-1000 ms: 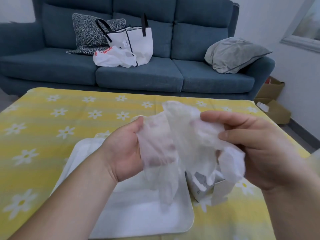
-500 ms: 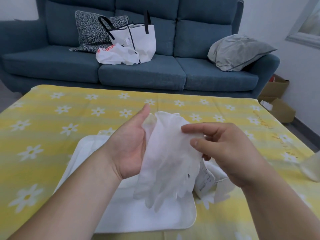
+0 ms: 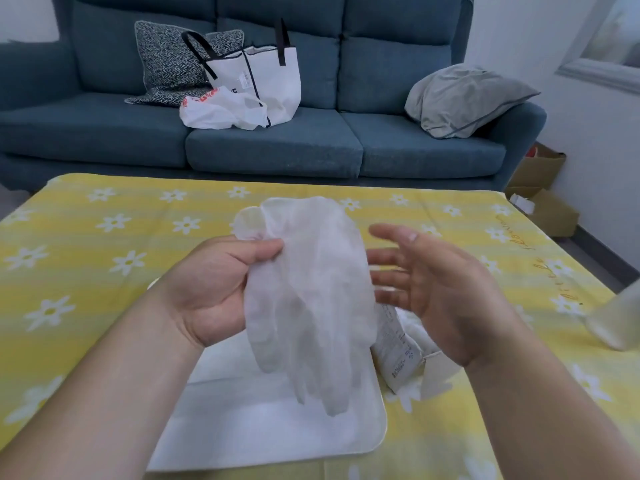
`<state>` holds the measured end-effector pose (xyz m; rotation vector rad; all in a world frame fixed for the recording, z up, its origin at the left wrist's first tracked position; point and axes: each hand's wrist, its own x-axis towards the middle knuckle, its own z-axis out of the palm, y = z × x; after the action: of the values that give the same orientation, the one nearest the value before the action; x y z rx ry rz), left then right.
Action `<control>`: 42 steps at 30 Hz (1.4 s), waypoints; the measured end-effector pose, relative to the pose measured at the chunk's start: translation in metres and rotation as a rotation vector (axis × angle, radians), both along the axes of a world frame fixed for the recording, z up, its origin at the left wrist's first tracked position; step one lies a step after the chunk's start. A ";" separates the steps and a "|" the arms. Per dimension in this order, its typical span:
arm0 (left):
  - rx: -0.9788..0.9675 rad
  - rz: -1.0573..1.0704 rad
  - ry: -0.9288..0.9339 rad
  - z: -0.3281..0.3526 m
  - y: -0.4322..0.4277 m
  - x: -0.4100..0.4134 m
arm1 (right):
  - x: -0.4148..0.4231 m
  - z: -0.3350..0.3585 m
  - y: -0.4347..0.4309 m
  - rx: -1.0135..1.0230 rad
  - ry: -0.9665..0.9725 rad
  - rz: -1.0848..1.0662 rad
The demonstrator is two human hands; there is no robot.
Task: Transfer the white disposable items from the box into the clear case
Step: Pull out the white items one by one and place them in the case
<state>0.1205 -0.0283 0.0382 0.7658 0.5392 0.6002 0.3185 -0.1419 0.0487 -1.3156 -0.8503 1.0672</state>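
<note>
"So, what takes up most of the view?"

"A blue sofa [image 3: 277, 140] across the back. In front of it is a table [image 3: 104, 254] under a yellow cloth printed with white daisies."

"Anything on the sofa?"

"A grey cushion [image 3: 464, 98] at the right end. Toward the left, a white tote bag [image 3: 263, 77] with black handles leans on a black-and-white patterned cushion [image 3: 166, 67], with a crumpled plastic bag [image 3: 221, 109] in front of it."

"And on the table?"

"A flat clear case [image 3: 259, 427] with rounded corners lies near the front edge, partly hidden by the left forearm. Just to its right is a small white box [image 3: 398, 351] with printed text, mostly covered by the right wrist."

"Where are the white disposable items?"

"They are thin, translucent white gloves [image 3: 311, 289], held up in the air between the two hands. They hang cuff up, with the limp glove fingers pointing down over the case and not touching it."

"Who has hold of them?"

"The left hand [image 3: 214, 285]. Its thumb and curled fingers pinch the gloves near the cuff. The right hand [image 3: 426, 285] holds nothing. Its palm faces the gloves, with the fingers straight and spread, just beside the gloves' right edge. Whether the fingertips touch them cannot be told."
</note>
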 end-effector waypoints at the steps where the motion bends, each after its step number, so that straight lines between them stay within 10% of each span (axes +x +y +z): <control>1: -0.002 0.001 0.009 -0.001 0.000 0.000 | -0.002 -0.001 0.000 -0.042 -0.014 0.056; 19: 0.167 -0.340 0.055 -0.011 -0.022 0.014 | -0.018 -0.003 0.009 0.110 -0.077 -0.091; 29: 0.331 -0.032 0.289 -0.017 -0.021 0.021 | -0.014 0.000 0.008 -0.008 -0.430 -0.207; 42: 0.393 -0.002 0.240 -0.023 -0.017 0.019 | -0.011 -0.005 0.009 -0.096 -0.345 -0.030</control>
<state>0.1394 -0.0448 0.0148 1.2204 0.6491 0.6240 0.3078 -0.1326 0.0432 -1.6174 -1.0397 0.8779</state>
